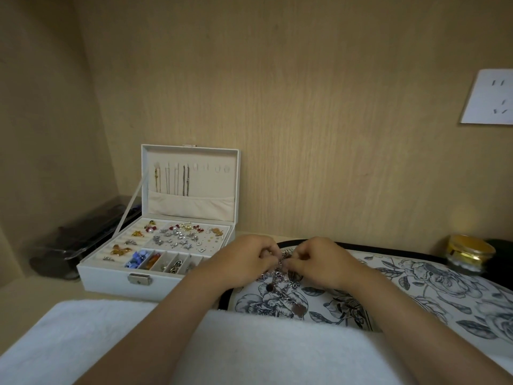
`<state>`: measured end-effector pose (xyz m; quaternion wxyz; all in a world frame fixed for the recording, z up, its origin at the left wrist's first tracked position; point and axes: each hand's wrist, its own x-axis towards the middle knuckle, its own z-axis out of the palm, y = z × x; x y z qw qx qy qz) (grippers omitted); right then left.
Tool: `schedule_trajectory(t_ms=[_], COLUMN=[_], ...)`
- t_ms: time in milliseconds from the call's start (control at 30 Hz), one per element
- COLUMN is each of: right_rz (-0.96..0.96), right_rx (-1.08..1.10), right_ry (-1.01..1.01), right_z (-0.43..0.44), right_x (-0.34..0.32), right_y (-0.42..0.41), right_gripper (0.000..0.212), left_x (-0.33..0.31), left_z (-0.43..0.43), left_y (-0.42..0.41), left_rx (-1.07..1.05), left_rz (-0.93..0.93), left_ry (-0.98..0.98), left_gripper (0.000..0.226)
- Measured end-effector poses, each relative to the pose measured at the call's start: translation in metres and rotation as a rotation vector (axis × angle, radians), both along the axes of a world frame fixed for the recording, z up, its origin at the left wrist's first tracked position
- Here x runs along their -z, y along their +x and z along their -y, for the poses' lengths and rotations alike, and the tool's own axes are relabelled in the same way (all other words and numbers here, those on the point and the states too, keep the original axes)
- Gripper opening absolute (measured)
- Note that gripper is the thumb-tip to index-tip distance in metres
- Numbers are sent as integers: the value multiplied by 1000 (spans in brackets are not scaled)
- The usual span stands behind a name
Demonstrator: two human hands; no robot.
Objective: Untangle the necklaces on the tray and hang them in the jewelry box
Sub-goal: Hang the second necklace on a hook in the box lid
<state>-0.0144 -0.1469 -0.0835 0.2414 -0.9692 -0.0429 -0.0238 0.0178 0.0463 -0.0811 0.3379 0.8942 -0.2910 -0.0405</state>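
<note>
head view, looking down over a desk set against a wood-grain wall. we see both forearms reaching forward across a white towel [83,329] to the near-left end of an oval tray [433,295], printed with dark blue-grey flowers on white and edged in black. the left hand [251,261] and right hand [319,262] meet close together above the tray. each has its fingers curled and pinches, between thumb and fingertips, the upper part of a tangle of silver-toned necklaces [283,273]. we cannot tell how many chains make up the knot. below the hands the tangle trails toward us onto the tray, where a small dark round pendant [269,287] and a larger pinkish pendant [300,309] lie among heavier links.

left of the tray stands the white jewelry box [111,282], open, with its lid [236,184] upright before the wall and a metal latch [140,279] on its front wall. inside the lid, several thin hung necklaces [177,180] drop side by side from the left hooks, their lower ends tucked into a cloth pocket [191,204]. the hooks [213,168] to their right are bare. the base holds earrings and charms [180,237] in the rear section, an amber butterfly piece [120,250] on the ring rolls at left, and blue beads [137,259] in a front compartment.

further left lies a dark transparent case [83,240]. at right, behind the tray, stands a glass jar with a gold lid [469,254], and a white wall socket [488,97] sits above it. latch and jar are too blurred for us to read any marking.
</note>
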Motion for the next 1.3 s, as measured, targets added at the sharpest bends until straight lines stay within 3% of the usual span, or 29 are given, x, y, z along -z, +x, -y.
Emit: schedule_trajectory(t_ms=[67,133,267,433,600,700,767,867,933,1033,1133,1233,1300], right_rz=[13,37,-9,-82,-22,-7,3,8,-42,-185,-210,-199,-157], right_rx=[15,18,-38,-40,27,-49,-72,-2,-7,-89,-176,-101,-49], right_ry=[-68,-105,-21,-27,1,53,227,513,718,982,927,979,883], right_z=[-9,-13,-11,-6,-15,-16,-15,-11,-11,-13,-12,-7,-1], right_x=[5,8,7,9,11,13,14,10,5,-3,-7,-10,-16], right_y=[-2,-1,3,5,2,3,5,6,6,4,1,4,3], right_gripper=[36,30,4,9,24,18,7,10,9,28,26,25,25], left_x=[5,12,16,24,23,23,19,9,4,1,-4,-9,-14], left_z=[-1,2,10,12,10,8,8,8,7,6,4,1,-4], left_y=[2,1,4,9,9,7,6,4,1,0,0,-1,-1], left_rx=[-52,-53,-53,-102,-111,-95,-79,-81,-67,-53,-64,-38,-44], left_rz=[275,406,368,314,228,224,252,218,44,-157,-143,-113,-126], left_ry=[197,338,416,306,208,91,-7,-166,-297,-435,-427,-324,-226], left_gripper=[16,21,23,20,20,19,16,13,13,14,8,10,12])
